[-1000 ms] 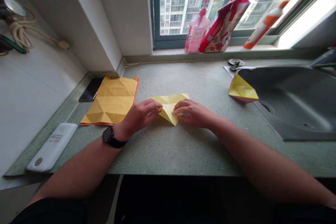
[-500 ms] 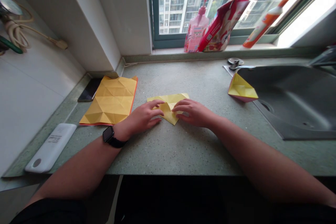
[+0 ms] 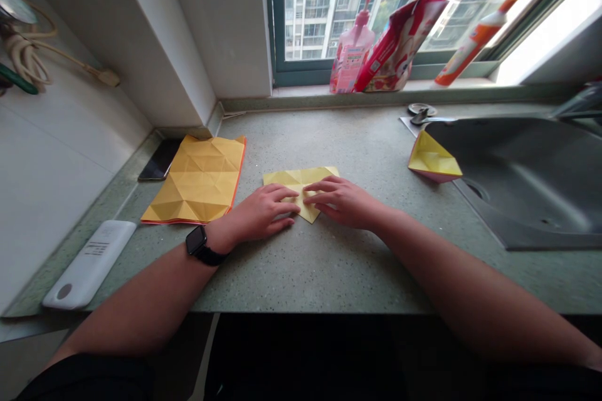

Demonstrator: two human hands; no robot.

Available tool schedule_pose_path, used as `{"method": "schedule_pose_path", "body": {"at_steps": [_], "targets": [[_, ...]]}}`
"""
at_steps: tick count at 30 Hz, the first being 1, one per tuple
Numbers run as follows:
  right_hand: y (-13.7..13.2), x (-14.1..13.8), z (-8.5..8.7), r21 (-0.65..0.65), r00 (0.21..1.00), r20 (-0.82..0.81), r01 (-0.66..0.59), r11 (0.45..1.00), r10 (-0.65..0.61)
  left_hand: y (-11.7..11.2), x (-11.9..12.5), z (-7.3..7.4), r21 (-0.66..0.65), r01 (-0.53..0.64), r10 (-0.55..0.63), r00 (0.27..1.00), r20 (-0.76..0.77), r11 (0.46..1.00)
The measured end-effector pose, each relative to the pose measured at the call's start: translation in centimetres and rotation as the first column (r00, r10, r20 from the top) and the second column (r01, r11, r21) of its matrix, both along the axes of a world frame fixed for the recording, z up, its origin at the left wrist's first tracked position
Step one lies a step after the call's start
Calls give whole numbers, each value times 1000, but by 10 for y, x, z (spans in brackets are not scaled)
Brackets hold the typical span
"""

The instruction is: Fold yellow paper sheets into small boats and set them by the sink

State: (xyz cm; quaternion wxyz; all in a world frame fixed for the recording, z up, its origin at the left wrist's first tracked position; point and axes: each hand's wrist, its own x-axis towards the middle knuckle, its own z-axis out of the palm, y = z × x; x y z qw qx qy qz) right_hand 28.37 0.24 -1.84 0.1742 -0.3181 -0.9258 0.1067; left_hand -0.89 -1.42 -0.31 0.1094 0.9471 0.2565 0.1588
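A small folded sheet of yellow paper (image 3: 301,179) lies on the countertop, a point of it facing me. My left hand (image 3: 266,210) rests over its left part, fingers stretched out and fingertips on the paper near the middle. From the other side my right hand (image 3: 343,200) lies over the right part, fingers extended and fingertips pressing near the centre crease. Both hands hide the paper's sides. Left of them is a stack of creased yellow-orange paper sheets (image 3: 204,169). A folded yellow paper shape (image 3: 433,160) stands open beside the sink.
The steel sink (image 3: 531,188) is at the right. A white power bank (image 3: 91,266) and a dark phone (image 3: 161,160) lie at the left. On the windowsill stand a pink pump bottle (image 3: 352,56), a red bag (image 3: 399,44) and an orange-white bottle (image 3: 475,44).
The raised flap in the middle of the paper now lies flat. My left fingers have moved slightly right and down onto it; my right fingers have shifted slightly left.
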Motion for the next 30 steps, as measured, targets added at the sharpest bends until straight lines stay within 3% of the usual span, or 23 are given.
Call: {"method": "schedule_pose_path", "body": {"at_steps": [4, 14, 21, 30], "targets": [[0, -2, 1, 0, 1000, 0, 10, 1000, -10, -7, 5, 0, 8, 71, -71, 997, 16, 997], [-5, -9, 3, -45, 999, 0, 54, 998, -54, -12, 3, 8, -20, 105, -106, 993, -52, 994], [-7, -13, 4, -60, 997, 3, 71, 996, -71, -14, 5, 5, -3, 20, -20, 999, -46, 1000], [-7, -12, 4, -66, 997, 6, 73, 995, -73, -10, -3, 5, 113, -108, 119, 989, -92, 988]]}}
